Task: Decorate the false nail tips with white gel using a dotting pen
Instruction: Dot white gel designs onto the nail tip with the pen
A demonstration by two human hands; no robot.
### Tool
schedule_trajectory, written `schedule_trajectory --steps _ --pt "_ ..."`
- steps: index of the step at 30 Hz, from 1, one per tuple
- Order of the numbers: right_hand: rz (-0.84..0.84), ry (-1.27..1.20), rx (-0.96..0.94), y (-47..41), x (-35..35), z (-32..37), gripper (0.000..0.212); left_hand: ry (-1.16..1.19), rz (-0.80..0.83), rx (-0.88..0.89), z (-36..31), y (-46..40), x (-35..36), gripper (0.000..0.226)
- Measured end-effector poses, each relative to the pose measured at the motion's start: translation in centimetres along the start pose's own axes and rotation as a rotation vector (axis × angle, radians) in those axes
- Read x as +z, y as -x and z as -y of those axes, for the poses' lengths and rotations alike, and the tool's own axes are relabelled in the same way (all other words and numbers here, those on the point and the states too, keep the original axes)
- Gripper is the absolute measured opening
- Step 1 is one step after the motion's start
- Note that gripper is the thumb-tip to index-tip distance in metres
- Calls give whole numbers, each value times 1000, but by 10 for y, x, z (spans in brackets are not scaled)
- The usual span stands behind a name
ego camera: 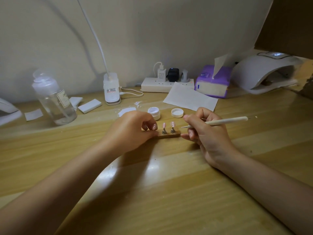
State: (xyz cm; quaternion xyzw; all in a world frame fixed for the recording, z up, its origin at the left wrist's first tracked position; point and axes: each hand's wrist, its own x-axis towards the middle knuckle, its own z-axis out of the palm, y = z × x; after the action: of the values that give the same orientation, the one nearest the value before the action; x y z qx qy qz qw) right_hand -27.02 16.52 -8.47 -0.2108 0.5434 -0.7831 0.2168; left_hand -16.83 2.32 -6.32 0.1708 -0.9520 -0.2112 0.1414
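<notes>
A small wooden stand (170, 135) lies on the table with pink false nail tips (172, 124) on metal pegs; white dots show on them. My left hand (133, 128) grips the stand's left end, thumb in front and fingers curled over the top, hiding part of it. My right hand (203, 129) holds the cream dotting pen (227, 120), its metal point aimed left at the rightmost tip, just apart from it. The open white gel jar (154, 112) stands behind the stand, and its lid (177, 112) lies to the jar's right.
A clear bottle (54, 100) stands at the left with white pads (89, 106) near it. Behind are a lamp base (111, 90), a power strip (162, 84), a sheet of paper (188, 97), a purple tissue pack (212, 82) and a white nail lamp (265, 72). White smears (126, 110) mark the table.
</notes>
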Motion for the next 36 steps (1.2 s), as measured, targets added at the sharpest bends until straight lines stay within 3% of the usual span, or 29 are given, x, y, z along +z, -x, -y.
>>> schedule_trajectory --steps 6,11,15,17,22,36 --pt "7 3 5 1 0 0 40 -101 -133 111 -5 6 2 5" --pt "17 2 -4 1 0 0 40 114 -285 405 -16 21 5 3" --pt "44 -6 -21 3 1 1 37 483 -187 240 -18 33 21 21" --pt "61 20 -60 5 3 1 30 562 -125 175 -15 34 26 20" --pt "185 180 -225 14 6 3 30 561 -78 181 -9 30 29 12" --pt "240 238 -214 15 9 -2 39 543 -117 217 -8 30 31 25"
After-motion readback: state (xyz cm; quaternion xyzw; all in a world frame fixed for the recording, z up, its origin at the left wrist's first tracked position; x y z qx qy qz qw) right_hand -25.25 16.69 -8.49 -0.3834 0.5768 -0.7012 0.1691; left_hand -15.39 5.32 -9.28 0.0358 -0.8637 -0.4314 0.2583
